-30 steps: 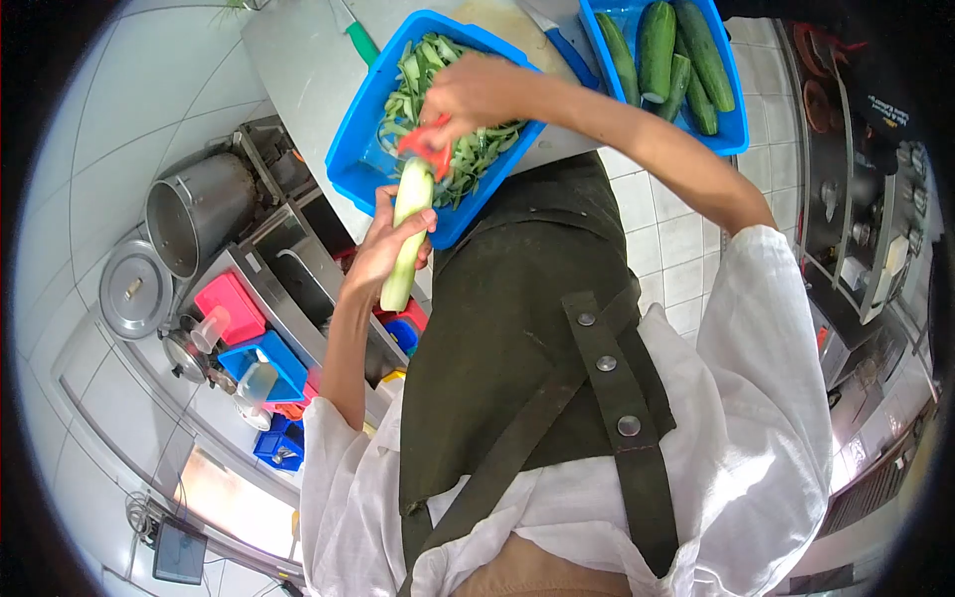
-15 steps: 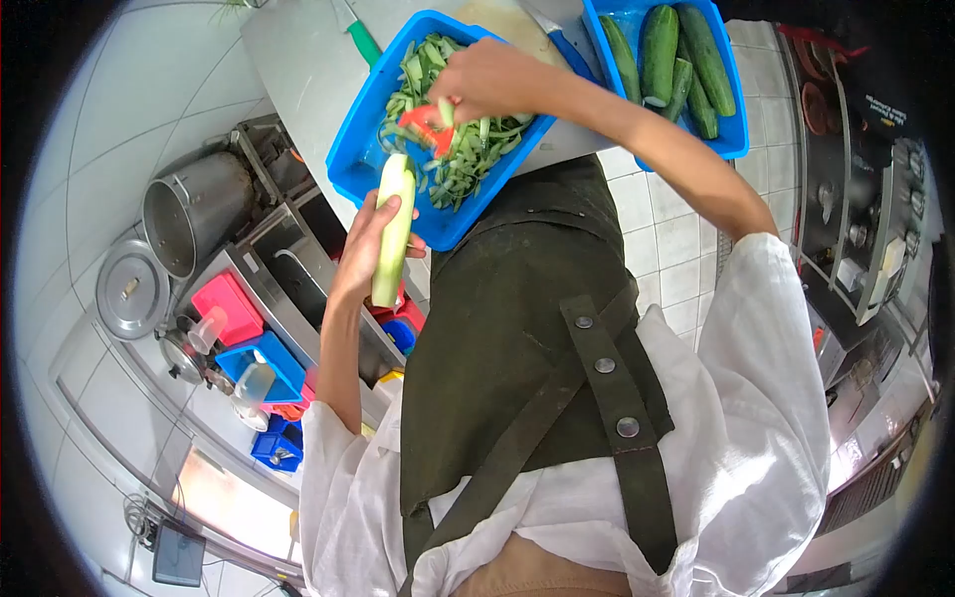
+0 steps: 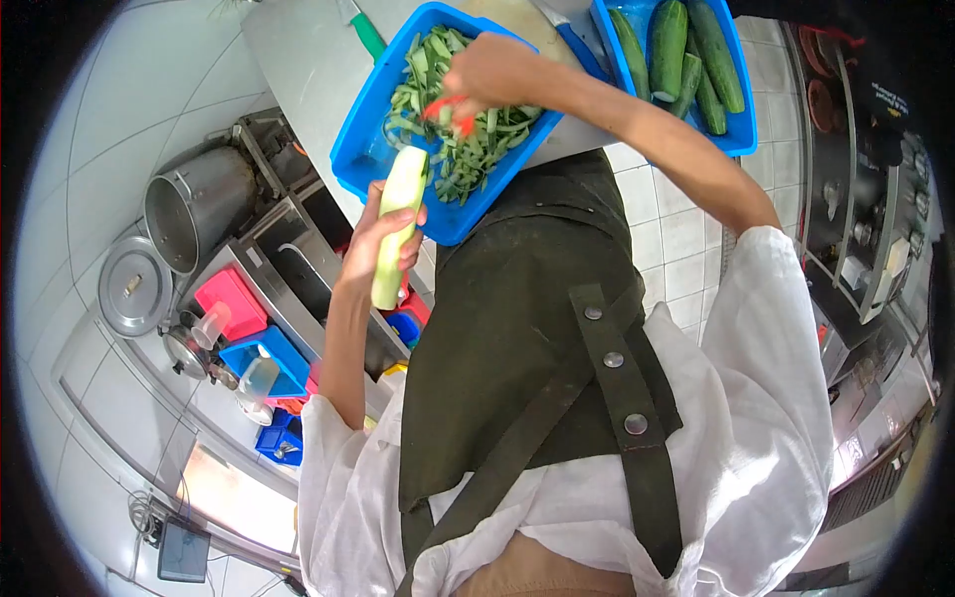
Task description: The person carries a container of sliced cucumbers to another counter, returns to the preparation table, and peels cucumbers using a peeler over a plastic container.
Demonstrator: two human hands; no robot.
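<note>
My left hand is wrapped round a mostly peeled cucumber, pale green with a dark strip of skin near its upper end. The cucumber points up over the near edge of a blue tub. Green peelings lie heaped in that tub. Above them, my right hand is closed on a red peeler, blurred by motion and partly hidden by the fingers. The peeler is apart from the cucumber, beyond its upper end.
A second blue tub at the right holds several unpeeled cucumbers. On the steel table lie a green-handled knife and a blue-handled knife. A large pot and a sink are at the left.
My left hand has turned the cucumber slightly, and its upper end is now further right. My right hand has shifted a little up and right with the peeler.
</note>
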